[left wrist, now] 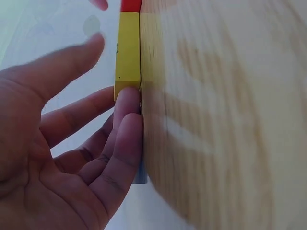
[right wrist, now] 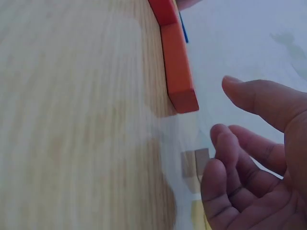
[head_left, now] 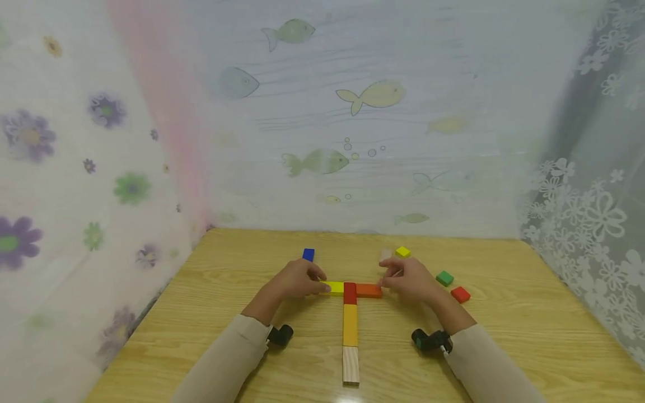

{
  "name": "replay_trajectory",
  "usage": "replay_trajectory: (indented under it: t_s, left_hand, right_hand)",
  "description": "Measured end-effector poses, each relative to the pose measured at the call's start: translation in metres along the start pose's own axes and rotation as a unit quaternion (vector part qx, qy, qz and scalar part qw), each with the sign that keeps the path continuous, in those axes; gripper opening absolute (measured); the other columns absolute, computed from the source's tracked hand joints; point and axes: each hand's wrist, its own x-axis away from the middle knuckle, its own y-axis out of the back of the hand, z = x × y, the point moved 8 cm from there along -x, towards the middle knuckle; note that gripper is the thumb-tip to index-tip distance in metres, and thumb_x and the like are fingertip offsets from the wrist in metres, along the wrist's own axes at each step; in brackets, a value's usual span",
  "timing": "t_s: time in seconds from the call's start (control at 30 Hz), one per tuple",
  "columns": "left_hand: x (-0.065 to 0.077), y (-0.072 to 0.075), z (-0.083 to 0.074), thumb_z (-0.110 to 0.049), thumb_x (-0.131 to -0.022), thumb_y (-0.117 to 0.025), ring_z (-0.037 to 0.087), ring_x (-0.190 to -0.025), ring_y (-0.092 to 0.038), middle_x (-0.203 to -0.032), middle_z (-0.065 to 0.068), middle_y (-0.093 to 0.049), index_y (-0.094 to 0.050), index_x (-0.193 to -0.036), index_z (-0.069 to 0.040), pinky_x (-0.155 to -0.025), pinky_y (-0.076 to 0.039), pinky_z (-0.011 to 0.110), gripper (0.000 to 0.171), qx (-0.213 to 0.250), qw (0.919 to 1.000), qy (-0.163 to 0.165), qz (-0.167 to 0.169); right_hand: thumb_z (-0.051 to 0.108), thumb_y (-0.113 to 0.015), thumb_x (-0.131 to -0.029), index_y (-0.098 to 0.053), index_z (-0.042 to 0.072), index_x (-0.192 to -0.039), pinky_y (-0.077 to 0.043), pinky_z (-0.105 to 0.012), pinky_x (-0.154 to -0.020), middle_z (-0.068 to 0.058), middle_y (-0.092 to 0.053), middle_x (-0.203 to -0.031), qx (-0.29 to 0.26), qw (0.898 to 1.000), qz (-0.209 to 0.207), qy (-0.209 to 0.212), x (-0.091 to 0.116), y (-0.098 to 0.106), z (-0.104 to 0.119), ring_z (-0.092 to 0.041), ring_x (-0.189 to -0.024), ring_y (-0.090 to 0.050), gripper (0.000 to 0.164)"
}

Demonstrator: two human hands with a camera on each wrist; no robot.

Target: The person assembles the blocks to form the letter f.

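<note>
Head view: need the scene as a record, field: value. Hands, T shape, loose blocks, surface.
left hand: fingertips at the outer end of the long yellow block
right hand: near the outer end of the orange block, holding nothing
T crossbar, left to right: long yellow block, dark red block, orange block
T stem, below dark red block: amber block, then plain wood block
loose: blue block, pale block, small yellow block, green block, bright red block
surface: wood-grain table

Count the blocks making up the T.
5: yellow block at the left hand, dark red at the junction, orange by the right hand, amber mid-stem, plain wood at the near end. Fingers may hide others.
</note>
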Motion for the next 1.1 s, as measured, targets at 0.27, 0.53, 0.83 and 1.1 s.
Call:
replay_trajectory:
  t_s: [0.27,0.53,0.83,1.1]
  left_hand:
    - [-0.002,-0.001,0.007,-0.024,-0.092,-0.08,0.017,-0.075,-0.067,-0.086,-0.002,-0.073,-0.08,-0.105,-0.014,-0.069,-0.059,0.031,0.016,0.038,0.9992,0.011,-0.002]
    - [-0.003,-0.002,0.008,-0.022,-0.092,-0.08,0.018,-0.072,-0.066,-0.084,-0.001,-0.072,-0.079,-0.101,-0.015,-0.067,-0.058,0.031,0.012,0.038,0.9991,0.016,-0.004]
    - [-0.006,0.0,0.007,-0.021,-0.091,-0.08,0.017,-0.073,-0.066,-0.087,0.0,-0.072,-0.079,-0.104,-0.012,-0.067,-0.058,0.029,0.015,0.035,0.9993,0.013,-0.001]
    - [-0.011,0.008,0.008,-0.02,-0.092,-0.08,0.017,-0.072,-0.066,-0.085,-0.001,-0.072,-0.079,-0.105,-0.013,-0.065,-0.057,0.03,0.015,0.026,0.9996,0.009,-0.004]
  right_hand:
    - [0.029,-0.077,-0.095,-0.053,0.008,-0.151,-0.057,-0.034,-0.068,-0.009,-0.072,-0.105,-0.01,0.999,-0.031,-0.026,-0.019,0.015,-0.009,-0.02,-0.081,-0.068,0.064]
    - [0.027,-0.076,-0.095,-0.04,0.009,-0.159,-0.055,-0.033,-0.062,-0.01,-0.071,-0.086,-0.017,0.998,-0.02,-0.062,-0.033,0.017,-0.013,-0.021,-0.065,-0.067,0.075]
    - [0.021,-0.076,-0.094,-0.039,0.002,-0.158,-0.057,-0.031,-0.061,-0.013,-0.074,-0.094,-0.036,0.995,-0.015,-0.092,-0.041,0.015,-0.026,-0.016,-0.064,-0.066,0.076]
    - [0.02,-0.075,-0.095,-0.042,-0.001,-0.155,-0.058,-0.031,-0.063,-0.013,-0.075,-0.098,-0.024,0.995,-0.018,-0.097,-0.049,0.015,-0.027,-0.015,-0.068,-0.068,0.072]
